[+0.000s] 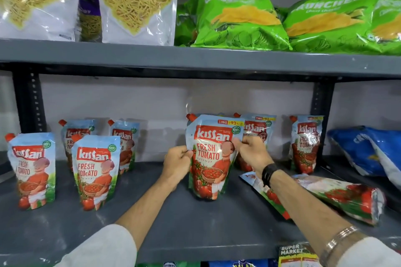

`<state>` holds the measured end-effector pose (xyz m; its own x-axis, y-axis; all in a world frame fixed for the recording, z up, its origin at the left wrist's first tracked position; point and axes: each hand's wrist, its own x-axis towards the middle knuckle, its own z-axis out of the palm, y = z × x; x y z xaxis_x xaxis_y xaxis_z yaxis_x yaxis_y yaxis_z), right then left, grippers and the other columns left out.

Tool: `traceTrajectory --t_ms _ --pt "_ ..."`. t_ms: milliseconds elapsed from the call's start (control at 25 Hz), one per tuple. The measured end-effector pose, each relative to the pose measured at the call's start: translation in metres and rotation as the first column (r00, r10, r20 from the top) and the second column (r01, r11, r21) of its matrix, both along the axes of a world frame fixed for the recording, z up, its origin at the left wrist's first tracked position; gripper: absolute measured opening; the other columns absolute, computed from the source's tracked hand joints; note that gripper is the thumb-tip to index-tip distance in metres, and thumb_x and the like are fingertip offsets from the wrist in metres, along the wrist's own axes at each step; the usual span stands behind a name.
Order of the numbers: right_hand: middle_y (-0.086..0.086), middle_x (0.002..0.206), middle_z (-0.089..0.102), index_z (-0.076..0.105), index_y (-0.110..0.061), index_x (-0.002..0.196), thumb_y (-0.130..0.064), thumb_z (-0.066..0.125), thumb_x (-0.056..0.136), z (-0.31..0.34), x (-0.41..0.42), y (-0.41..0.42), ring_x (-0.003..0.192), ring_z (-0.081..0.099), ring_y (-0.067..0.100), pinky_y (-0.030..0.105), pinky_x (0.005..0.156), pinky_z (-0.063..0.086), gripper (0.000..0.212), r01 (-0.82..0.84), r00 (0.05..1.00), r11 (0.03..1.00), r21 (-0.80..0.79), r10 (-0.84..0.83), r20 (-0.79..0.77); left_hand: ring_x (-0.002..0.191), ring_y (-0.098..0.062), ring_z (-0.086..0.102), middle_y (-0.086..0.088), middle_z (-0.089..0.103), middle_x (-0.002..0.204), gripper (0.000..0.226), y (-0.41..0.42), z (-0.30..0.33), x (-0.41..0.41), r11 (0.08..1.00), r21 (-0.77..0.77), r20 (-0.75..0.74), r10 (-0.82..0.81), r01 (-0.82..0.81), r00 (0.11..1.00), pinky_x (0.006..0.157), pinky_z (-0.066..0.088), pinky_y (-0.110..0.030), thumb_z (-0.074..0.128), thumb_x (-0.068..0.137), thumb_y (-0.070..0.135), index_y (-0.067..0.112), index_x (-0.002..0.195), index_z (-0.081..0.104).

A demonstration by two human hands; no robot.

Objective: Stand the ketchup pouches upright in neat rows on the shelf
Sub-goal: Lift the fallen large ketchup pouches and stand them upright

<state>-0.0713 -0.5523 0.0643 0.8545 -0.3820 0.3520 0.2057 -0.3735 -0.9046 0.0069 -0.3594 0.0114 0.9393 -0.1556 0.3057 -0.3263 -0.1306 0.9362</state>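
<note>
- Both hands hold one Kissan ketchup pouch point(209, 156) upright at the middle of the grey metal shelf point(195, 219), its base resting on the shelf board.
- The left hand point(176, 163) has its fingers curled and clamped on the pouch's left edge, about halfway up.
- The right hand point(252, 154) pinches the pouch's right edge just below the red logo, fingers pressed together on the film; a black watch point(269, 173) sits on that wrist and a metal bangle point(339, 238) further up the forearm.
- Left of the held pouch stand four more pouches: a front pair, the far-left pouch point(32, 171) and the second front pouch point(95, 171), and two behind them point(76, 136) point(125, 143). All are upright, red spouts at top left.
- Behind and right of the held pouch another upright pouch point(258, 132) stands partly hidden by the right hand, and a further upright pouch point(306, 143) stands near the dark upright post point(321, 119).
- Two pouches lie flat on the shelf under the right forearm: one lying pouch point(347, 197) with its base toward the right, and a second flat pouch point(267, 195) mostly covered by the arm.
- Blue snack bags point(364, 149) lean at the far right of the same shelf.
- On the shelf above sit clear bags of sev point(134, 2) and green Crunchem chip bags point(238, 21).
</note>
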Motion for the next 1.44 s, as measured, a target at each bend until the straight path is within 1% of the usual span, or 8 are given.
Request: traceTrajectory --t_ms 120,280,480,680,840,960,1120,1440 --pt "0.003 0.11 0.076 0.074 -0.018 0.098 -0.032 0.061 0.094 -0.004 0.013 -0.005 0.101 0.071 0.023 0.051 0.091 0.057 0.019 -0.023 1.0 1.0 -0.012 0.023 0.008 0.101 -0.026 0.074 -0.005 0.079 0.102 0.029 -0.003 0.003 0.0 0.999 -0.047 -0.037 0.022 -0.024 0.999 0.089 0.061 -0.053 0.051 0.102 0.012 0.023 0.088 0.074" --pt "-0.005 0.123 0.07 0.064 -0.03 0.125 -0.071 0.059 0.062 -0.044 0.064 -0.039 0.113 0.066 0.02 0.054 0.098 0.052 0.075 -0.119 0.993 0.991 -0.064 0.119 0.004 0.102 -0.029 0.073 -0.008 0.078 0.102 0.028 0.001 -0.006 0.005 0.995 -0.068 -0.094 0.066 -0.072 0.993 0.088 0.061 -0.051 0.05 0.102 0.01 0.019 0.088 0.072" --pt "0.002 0.106 0.075 0.071 -0.02 0.094 -0.026 0.059 0.097 -0.018 0.021 0.0 0.092 0.071 0.016 0.044 0.079 0.062 0.014 -0.101 0.995 0.995 -0.003 0.101 -0.023 0.104 -0.027 0.073 -0.015 0.078 0.107 0.026 0.002 -0.017 0.009 0.995 -0.054 -0.099 0.084 -0.09 0.992 0.083 0.063 -0.044 0.049 0.103 0.012 0.008 0.097 0.075" --pt "0.004 0.114 0.072 0.068 -0.01 0.113 -0.02 0.052 0.101 -0.017 0.015 -0.004 0.102 0.069 0.021 0.037 0.077 0.061 0.023 -0.171 0.982 0.983 0.065 0.176 -0.07 0.11 -0.02 0.07 -0.001 0.077 0.112 0.026 0.003 -0.016 -0.001 0.998 -0.053 -0.13 0.011 -0.018 0.991 0.094 0.058 -0.042 0.049 0.104 0.015 0.011 0.113 0.073" --pt "0.005 0.116 0.07 0.064 -0.011 0.119 -0.011 0.061 0.09 -0.015 0.01 -0.014 0.105 0.066 0.023 0.04 0.084 0.059 0.029 -0.173 0.957 0.968 -0.18 0.122 -0.265 0.103 -0.021 0.068 -0.005 0.07 0.112 0.017 0.016 -0.011 -0.006 0.995 -0.071 -0.062 0.065 -0.069 0.996 0.086 0.059 -0.039 0.062 0.097 0.013 0.016 0.114 0.062" --pt "0.011 0.117 0.066 0.062 -0.011 0.11 -0.022 0.068 0.079 -0.019 -0.001 -0.022 0.105 0.062 0.027 0.038 0.086 0.055 0.034 -0.127 0.853 0.752 -0.647 -0.25 -0.457 0.075 -0.019 0.069 -0.001 0.069 0.08 0.015 0.03 -0.012 -0.025 0.984 0.025 0.107 0.175 -0.179 0.979 0.069 0.061 -0.042 0.075 0.087 0.026 0.017 0.088 0.063" --pt "0.012 0.135 0.055 0.055 -0.014 0.13 -0.041 0.064 0.085 -0.04 -0.004 -0.016 0.123 0.052 0.034 0.045 0.098 0.049 0.053 -0.194 0.67 0.323 -0.926 -0.647 -0.365 0.052 -0.001 0.061 0.008 0.068 0.056 0.024 0.012 -0.011 -0.075 0.932 0.237 0.069 -0.297 0.273 0.953 0.052 0.049 -0.02 0.072 0.089 0.024 0.004 0.075 0.07" --pt "0.008 0.115 0.07 0.068 -0.016 0.111 -0.014 0.059 0.093 -0.054 0.001 -0.021 0.106 0.067 0.029 0.039 0.082 0.055 0.021 -0.157 0.834 -0.078 -0.985 -0.544 -0.09 0.063 0.003 0.063 0.003 0.079 0.079 0.014 -0.071 -0.045 -0.077 0.79 0.497 0.031 -0.428 0.358 0.903 0.069 0.057 -0.028 0.065 0.085 0.026 0.022 0.084 0.079"
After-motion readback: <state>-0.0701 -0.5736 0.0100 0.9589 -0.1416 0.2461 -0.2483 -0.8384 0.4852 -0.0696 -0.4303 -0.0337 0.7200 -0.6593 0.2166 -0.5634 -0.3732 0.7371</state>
